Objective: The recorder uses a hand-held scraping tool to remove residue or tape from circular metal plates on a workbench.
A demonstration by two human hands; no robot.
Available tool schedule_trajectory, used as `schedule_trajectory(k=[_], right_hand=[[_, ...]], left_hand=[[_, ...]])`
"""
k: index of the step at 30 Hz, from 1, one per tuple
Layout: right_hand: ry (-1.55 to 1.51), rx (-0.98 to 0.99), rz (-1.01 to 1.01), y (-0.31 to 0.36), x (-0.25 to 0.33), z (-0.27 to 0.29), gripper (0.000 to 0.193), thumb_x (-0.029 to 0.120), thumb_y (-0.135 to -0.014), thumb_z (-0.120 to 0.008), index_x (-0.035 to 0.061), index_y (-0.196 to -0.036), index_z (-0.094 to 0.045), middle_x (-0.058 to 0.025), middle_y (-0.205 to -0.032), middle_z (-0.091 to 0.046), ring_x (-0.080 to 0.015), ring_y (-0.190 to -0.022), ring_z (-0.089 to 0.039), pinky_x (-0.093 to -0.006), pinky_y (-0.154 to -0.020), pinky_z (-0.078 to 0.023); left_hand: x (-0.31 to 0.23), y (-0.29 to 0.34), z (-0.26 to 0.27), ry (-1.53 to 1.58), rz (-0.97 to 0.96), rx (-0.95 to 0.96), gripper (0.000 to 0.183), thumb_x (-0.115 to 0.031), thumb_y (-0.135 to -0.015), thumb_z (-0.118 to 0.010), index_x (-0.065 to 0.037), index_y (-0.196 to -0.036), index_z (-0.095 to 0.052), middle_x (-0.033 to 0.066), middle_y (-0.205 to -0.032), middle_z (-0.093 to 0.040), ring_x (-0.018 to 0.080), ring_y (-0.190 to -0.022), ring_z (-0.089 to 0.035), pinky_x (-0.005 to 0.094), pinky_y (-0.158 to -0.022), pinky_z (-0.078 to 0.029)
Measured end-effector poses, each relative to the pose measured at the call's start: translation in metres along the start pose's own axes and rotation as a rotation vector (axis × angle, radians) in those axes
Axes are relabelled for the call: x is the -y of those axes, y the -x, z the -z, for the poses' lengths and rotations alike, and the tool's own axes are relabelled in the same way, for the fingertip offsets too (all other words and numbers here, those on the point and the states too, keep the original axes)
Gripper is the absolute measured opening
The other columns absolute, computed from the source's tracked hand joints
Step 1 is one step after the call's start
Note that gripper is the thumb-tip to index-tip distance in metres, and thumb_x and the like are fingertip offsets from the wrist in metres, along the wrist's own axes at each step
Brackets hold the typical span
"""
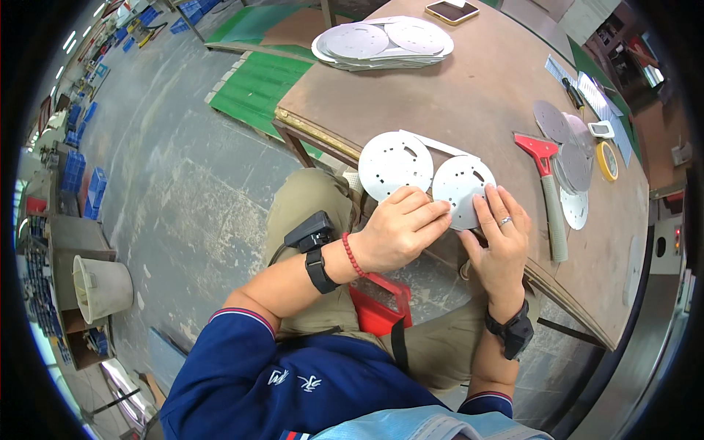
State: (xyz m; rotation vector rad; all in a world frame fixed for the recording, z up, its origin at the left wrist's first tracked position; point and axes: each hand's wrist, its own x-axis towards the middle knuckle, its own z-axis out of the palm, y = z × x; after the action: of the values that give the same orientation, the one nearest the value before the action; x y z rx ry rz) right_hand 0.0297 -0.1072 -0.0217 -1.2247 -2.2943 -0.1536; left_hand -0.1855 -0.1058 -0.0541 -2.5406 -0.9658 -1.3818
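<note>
Two round white metal discs [396,163], pierced with small holes and a slot, lie side by side at the table's near edge. My right hand [502,231] grips the right-hand disc [460,180], its fingers over the top and the thumb at the near rim. Fingertips of my left hand [403,229] are pinched together against that disc's left side; anything small between them is hidden. Behind both discs shows a straight white strip [440,147]; whether it joins them I cannot tell.
On the brown table [484,88] sit a stack of oval plates [381,48], a phone [452,11], a red-headed scraper [544,165], loose grey discs [574,167], yellow tape [606,161] and a screwdriver [572,93]. A red object [378,304] is below the table edge.
</note>
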Motion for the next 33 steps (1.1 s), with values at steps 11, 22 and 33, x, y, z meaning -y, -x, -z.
schedule_trajectory(k=[11, 22, 33], right_hand=[[-0.018, -0.003, -0.009, -0.002, 0.002, -0.001, 0.060, 0.014, -0.065, -0.086, 0.0037, -0.122, -0.068, -0.0140, -0.131, -0.065, -0.0316, -0.123, -0.058, -0.0451, -0.101, -0.044], [-0.074, -0.048, -0.001, 0.003, -0.005, 0.005, 0.068, 0.009, -0.060, -0.086, 0.0035, -0.126, -0.067, -0.0146, -0.131, -0.065, -0.0321, -0.119, -0.060, -0.0440, -0.099, -0.046], [-1.092, -0.116, -0.387, 0.014, 0.011, 0.029, 0.059, 0.008, -0.078, -0.085, -0.0069, -0.129, -0.062, -0.0140, -0.104, -0.074, -0.0179, -0.085, -0.069, -0.0307, -0.080, -0.056]], left_hand=[[0.001, -0.001, 0.001, 0.023, 0.004, -0.001, 0.032, -0.007, -0.066, -0.069, -0.002, -0.097, -0.073, 0.0088, -0.106, -0.069, 0.0239, -0.086, -0.062, 0.0366, -0.079, -0.051], [0.002, -0.013, 0.015, -0.199, 0.042, 0.010, 0.029, -0.005, -0.074, -0.069, -0.003, -0.103, -0.074, 0.0136, -0.112, -0.071, 0.0304, -0.107, -0.068, 0.0451, -0.097, -0.054], [-0.028, -0.010, 0.056, 0.773, 0.713, -0.120, 0.020, 0.004, -0.093, -0.060, 0.007, -0.111, -0.068, 0.0132, -0.101, -0.074, 0.0140, -0.090, -0.069, 0.0289, -0.080, -0.056]])
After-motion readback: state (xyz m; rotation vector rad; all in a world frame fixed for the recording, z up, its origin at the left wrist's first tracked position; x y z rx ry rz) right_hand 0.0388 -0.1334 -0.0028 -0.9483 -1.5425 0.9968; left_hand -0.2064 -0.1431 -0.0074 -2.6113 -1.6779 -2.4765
